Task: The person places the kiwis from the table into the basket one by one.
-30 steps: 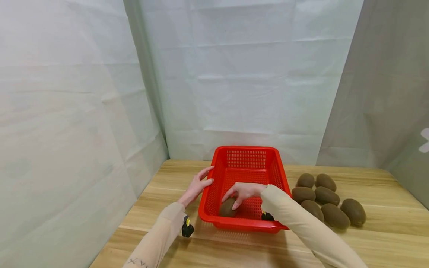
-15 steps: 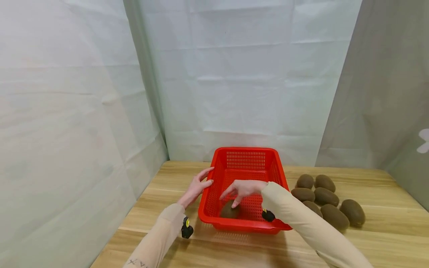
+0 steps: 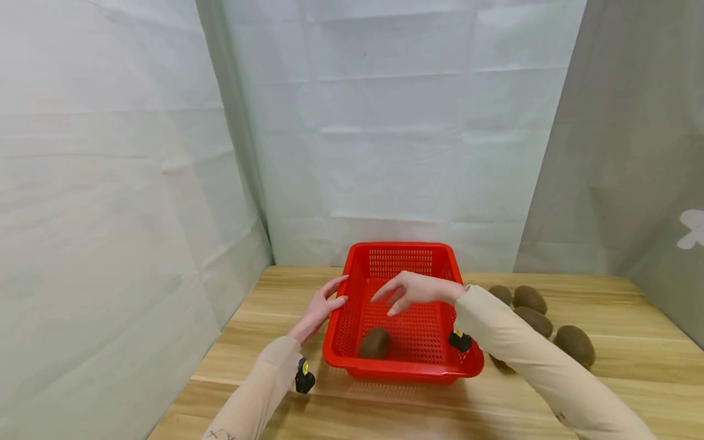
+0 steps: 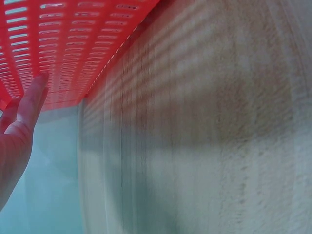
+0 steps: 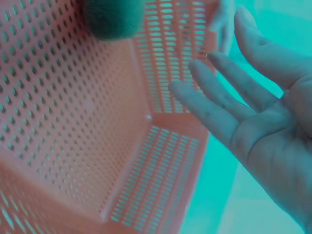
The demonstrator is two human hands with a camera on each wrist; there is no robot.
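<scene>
The right hand hangs over the basket with fingers spread and relaxed, and it holds nothing. One kiwi lies on the basket floor at about 7 o'clock from this hand. The left hand has straight fingers which touch the basket's left wall. More kiwis lie on the surface at 3 o'clock of the basket.

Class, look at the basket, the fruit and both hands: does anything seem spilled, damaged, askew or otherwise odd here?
Nothing stands out. The red basket sits flat on the wooden table with one kiwi inside; the other kiwis lie grouped beside it. The left hand rests on the basket's side, and the right hand hovers open above it.
</scene>
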